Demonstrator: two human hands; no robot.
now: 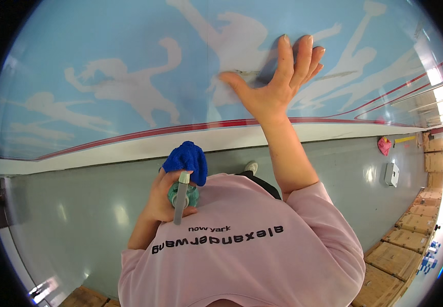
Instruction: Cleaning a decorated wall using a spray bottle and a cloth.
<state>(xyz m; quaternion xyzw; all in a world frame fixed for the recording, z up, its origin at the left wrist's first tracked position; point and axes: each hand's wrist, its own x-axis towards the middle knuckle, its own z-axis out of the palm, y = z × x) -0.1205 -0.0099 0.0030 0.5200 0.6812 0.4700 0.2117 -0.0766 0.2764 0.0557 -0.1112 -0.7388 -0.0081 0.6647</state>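
Observation:
My right hand (283, 80) is raised in front of a light blue wall panel (190, 103) printed with pale leaping figures. Its fingers are spread and it holds nothing; the fingertips are at the panel, though firm contact cannot be told. Dark scuff marks (336, 75) run across the panel beside this hand. Low in front of my chest, my left hand (160, 197) grips a green translucent spray bottle (194, 196) with a grey and white spray head (181, 197). A blue terry cloth (186, 159) is bunched in the same hand, beyond the bottle.
Below the panel's red stripe (156, 132) runs a white lower band, meeting a grey floor (91, 207). Right of me lie a pink cloth (384, 146) and a white box-like object (392, 175). Wooden crates (394, 253) line the right side; another wooden surface (83, 297) shows bottom left.

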